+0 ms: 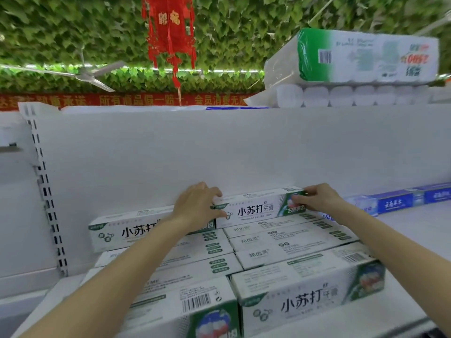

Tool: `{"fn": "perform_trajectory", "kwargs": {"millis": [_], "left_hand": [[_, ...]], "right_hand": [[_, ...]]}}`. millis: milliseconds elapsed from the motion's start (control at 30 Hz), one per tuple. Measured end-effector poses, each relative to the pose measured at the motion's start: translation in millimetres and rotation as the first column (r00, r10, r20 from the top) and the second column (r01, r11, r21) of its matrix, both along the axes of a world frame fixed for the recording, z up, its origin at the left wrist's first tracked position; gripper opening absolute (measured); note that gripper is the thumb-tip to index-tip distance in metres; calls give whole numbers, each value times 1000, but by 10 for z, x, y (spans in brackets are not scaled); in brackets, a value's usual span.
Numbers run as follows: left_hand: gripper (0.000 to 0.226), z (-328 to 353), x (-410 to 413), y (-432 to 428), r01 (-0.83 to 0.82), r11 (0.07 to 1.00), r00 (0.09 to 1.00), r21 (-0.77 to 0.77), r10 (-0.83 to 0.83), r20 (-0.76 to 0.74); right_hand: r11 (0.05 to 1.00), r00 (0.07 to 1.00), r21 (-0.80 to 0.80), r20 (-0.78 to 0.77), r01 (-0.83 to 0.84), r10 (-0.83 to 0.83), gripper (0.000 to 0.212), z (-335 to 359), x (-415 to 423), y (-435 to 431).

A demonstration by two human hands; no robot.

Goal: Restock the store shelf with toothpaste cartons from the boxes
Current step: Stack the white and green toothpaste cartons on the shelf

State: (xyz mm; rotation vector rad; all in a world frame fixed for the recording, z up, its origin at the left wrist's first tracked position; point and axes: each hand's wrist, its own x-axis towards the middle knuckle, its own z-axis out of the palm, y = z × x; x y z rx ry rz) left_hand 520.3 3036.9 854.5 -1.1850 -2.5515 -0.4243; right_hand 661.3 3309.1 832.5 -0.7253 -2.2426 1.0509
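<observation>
Closest to the lens, two bare forearms reach up and away from the bottom edge, crossing the front cartons, a pair of white and green toothpaste boxes standing at the shelf's lip with a barcode facing up.

Biggest thing in view is the white back panel, running the full width behind the stock, with a slotted upright down its left side. Overhead, a ceiling of artificial leaves fills the top. On top of the unit at the right sits a toilet-paper pack with a green end, laid on a row of white rolls. The shelf shows bare white to the right.

Now the stock: a flat layer of cartons covers the middle, lying lengthwise in two columns. At the back, on top of that layer, stands the toothpaste carton on its long edge, printed face towards us, close to the panel. A matching neighbour carton stands to its left – whether the two ends touch I cannot tell, since a hand covers the join.

The left hand grips the carton's left end, fingers curled over the top edge, thumb on the front face. The right hand pinches the right end, fingers bent round it.

Further right lies a row of blue cartons. Up top – a red lantern, a ceiling fan and a red banner.
</observation>
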Motion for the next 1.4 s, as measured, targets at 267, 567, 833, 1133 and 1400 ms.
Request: {"fn": "perform_trajectory", "kwargs": {"millis": [267,567,833,1133,1400], "left_hand": [[60,204,583,-112,24,997,1000,71,-25,14],[59,87,1932,-187,67,994,997,81,-71,41],[59,-608,3211,-265,26,995,996,92,-34,86],[65,-1493,3963,-314,16,988,989,-153,7,149],[63,-3327,4229,-348,26,968,909,-251,81,408]], "right_hand": [[917,975,361,200,-168,99,78,168,498,-370],[779,916,483,203,-400,345,66,182,1630,-805],[677,841,500,275,-540,467,68,-351,2680,-921],[560,702,426,483,-710,523,75,-1385,3188,-909],[586,520,136,646,-799,559,80,-3222,3373,-1015]]}}
